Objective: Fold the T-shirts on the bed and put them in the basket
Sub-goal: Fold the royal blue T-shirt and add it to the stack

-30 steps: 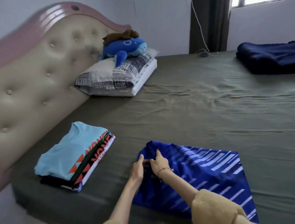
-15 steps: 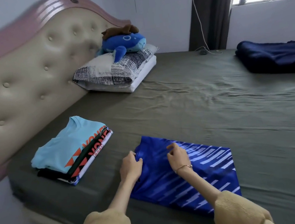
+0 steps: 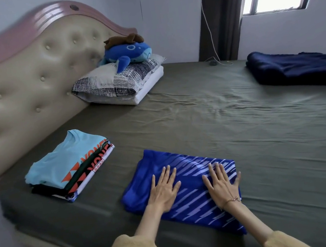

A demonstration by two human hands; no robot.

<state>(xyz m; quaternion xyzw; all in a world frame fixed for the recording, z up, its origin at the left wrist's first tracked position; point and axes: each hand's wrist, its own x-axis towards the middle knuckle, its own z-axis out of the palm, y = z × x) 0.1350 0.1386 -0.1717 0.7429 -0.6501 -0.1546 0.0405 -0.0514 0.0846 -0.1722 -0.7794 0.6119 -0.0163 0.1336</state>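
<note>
A folded blue T-shirt (image 3: 191, 197) with pale slanted stripes lies near the front edge of the olive-sheeted bed (image 3: 239, 126). My left hand (image 3: 163, 190) presses flat on its left half with straight, spread fingers. My right hand (image 3: 222, 185), a thin bracelet at the wrist, presses flat on its right half the same way. To the left, a stack of folded T-shirts (image 3: 69, 166) sits with a light blue one on top. No basket is in view.
A padded headboard (image 3: 21, 82) runs along the left. Two pillows (image 3: 121, 83) with a blue plush toy (image 3: 127, 53) lie at the head. A dark blue blanket (image 3: 298, 67) lies at the far right. A cable (image 3: 214, 56) hangs by the curtain.
Both hands let go of the shirt's left fold and spread apart. They now lie flat on the folded shirt, which looks more compact than a second ago.
</note>
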